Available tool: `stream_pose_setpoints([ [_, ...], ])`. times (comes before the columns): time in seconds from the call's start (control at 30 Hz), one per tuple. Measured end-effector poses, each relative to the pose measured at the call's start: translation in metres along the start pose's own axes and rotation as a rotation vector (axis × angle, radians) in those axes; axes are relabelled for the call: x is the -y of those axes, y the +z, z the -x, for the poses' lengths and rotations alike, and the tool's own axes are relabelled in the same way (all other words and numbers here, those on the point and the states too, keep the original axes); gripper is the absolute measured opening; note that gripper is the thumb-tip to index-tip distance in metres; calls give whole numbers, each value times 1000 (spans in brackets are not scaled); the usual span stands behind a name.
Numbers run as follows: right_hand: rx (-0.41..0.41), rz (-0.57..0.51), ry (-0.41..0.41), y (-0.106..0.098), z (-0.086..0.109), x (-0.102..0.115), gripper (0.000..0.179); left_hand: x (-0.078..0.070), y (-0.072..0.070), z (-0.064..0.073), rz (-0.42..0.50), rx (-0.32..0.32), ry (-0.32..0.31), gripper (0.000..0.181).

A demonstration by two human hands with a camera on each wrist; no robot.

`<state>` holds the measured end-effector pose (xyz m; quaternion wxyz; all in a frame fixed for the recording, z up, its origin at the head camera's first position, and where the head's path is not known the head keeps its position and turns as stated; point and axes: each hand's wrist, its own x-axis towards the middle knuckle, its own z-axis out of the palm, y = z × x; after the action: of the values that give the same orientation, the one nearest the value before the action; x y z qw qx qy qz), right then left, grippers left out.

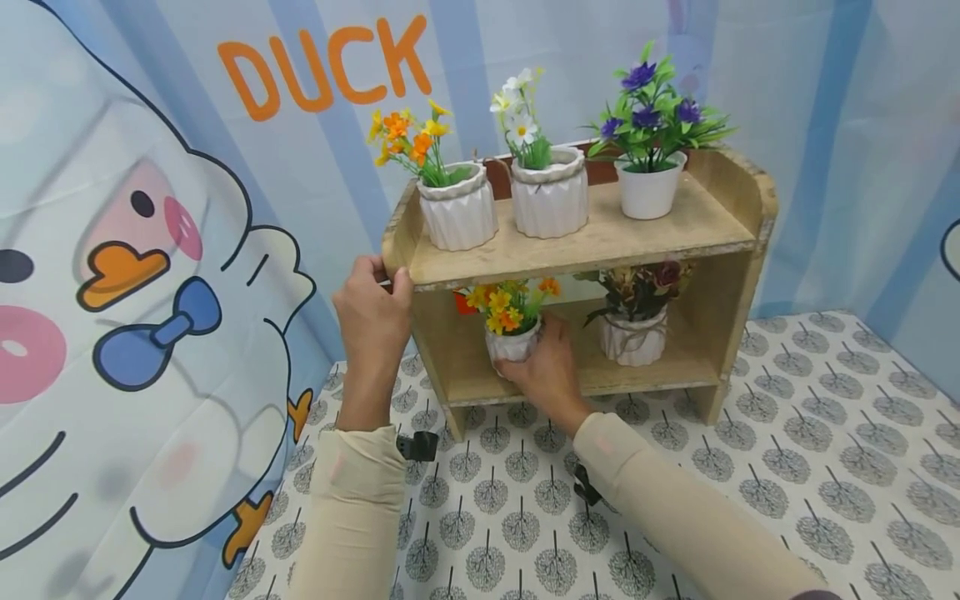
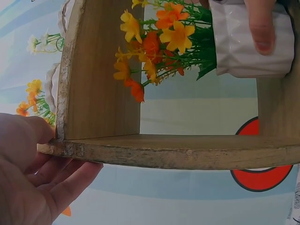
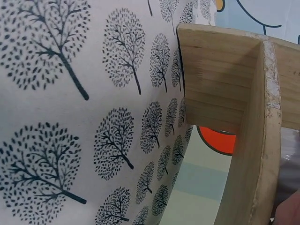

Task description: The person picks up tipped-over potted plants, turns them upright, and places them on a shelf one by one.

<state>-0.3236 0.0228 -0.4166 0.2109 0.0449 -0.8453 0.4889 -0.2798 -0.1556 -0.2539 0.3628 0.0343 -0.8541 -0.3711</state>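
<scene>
My left hand [image 1: 370, 321] grips the upper left corner of a small two-tier wooden shelf [image 1: 585, 247]. In the left wrist view, the thumb is on one side of the board and the fingers [image 2: 77, 185] on the other. On the lower tier, toward the left, my right hand [image 1: 551, 367] holds a white ribbed flower pot [image 1: 513, 343] with yellow and orange artificial flowers [image 2: 157, 42]. Its thumb lies across the pot's front; the other fingers are mostly hidden. The right wrist view catches only a bit of that hand at its lower right edge.
On the top tier stand a pot of orange and yellow flowers [image 1: 457, 208], a pot of white flowers [image 1: 551, 193] and a purple-flowered pot [image 1: 648, 187]. A pot with dark red flowers [image 1: 633, 337] shares the lower tier. Tree-print cloth [image 1: 795, 475] lies beneath the shelf.
</scene>
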Motion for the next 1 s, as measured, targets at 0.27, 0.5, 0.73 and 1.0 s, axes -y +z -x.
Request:
stream_pose_setpoints([
  [0.27,-7,5,11,1,-2,0,99,-1,1,0,4,10,-5,28],
  [0.5,-2,5,13,0,-3,3,100,-2,-1,-1,1,-3,6,27],
  [0.73,11,8,16,1,-4,2,101,-2,-2,-1,-1,-5,12,27],
  [1.0,17,26,27,2,-1,1,101,-1,-1,0,-2,9,6,26],
])
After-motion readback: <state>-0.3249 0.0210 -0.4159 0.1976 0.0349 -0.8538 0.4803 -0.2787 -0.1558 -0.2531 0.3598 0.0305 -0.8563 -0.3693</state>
